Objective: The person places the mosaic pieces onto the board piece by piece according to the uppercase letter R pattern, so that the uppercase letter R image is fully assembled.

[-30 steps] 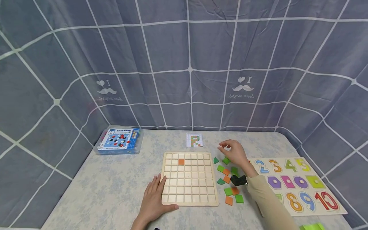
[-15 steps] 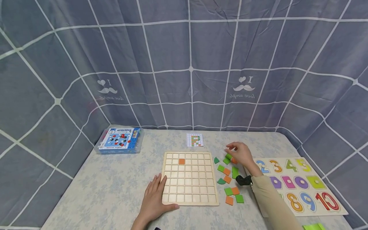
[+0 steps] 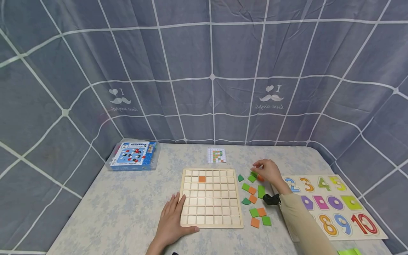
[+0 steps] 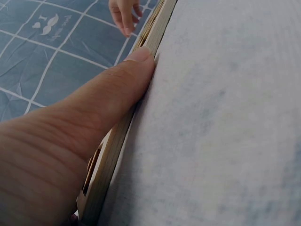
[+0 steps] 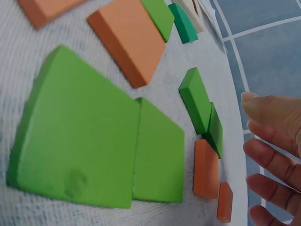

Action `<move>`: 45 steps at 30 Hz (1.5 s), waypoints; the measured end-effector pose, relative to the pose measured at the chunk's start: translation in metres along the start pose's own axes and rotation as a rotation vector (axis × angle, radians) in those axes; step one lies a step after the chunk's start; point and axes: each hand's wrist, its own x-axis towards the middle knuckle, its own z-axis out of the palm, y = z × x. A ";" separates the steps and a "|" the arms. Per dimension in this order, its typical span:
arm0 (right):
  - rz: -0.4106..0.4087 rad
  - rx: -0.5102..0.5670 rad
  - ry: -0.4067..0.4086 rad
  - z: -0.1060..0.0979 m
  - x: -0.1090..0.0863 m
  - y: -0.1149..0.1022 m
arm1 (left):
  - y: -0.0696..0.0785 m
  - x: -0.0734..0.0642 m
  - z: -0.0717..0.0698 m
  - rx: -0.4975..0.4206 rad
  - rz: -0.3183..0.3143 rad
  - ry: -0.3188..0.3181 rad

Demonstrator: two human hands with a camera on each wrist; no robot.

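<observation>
Now farther right: right hand [image 3: 268,171] near 2 green tiles [image 3: 252,178], fingers [image 5: 269,155] relaxed, empty.

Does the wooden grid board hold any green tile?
No, the only piece on the wooden grid board is one orange tile.

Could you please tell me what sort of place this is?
Probably a curtained tabletop corner for puzzles: a grid-patterned curtain hangs behind and beside the table, where a wooden grid board and a number puzzle lie.
</observation>
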 end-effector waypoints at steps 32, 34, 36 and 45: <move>0.001 -0.109 -0.064 0.003 0.000 0.003 | 0.000 -0.001 0.001 -0.001 0.015 0.004; 0.010 -0.109 -0.064 0.003 -0.001 0.002 | 0.000 -0.001 0.001 -0.002 0.016 0.004; 0.011 -0.109 -0.068 0.002 -0.001 0.001 | 0.000 -0.001 0.001 -0.004 0.014 0.003; 0.020 -0.118 -0.080 0.003 -0.001 0.002 | -0.001 -0.001 0.001 -0.004 0.005 -0.004</move>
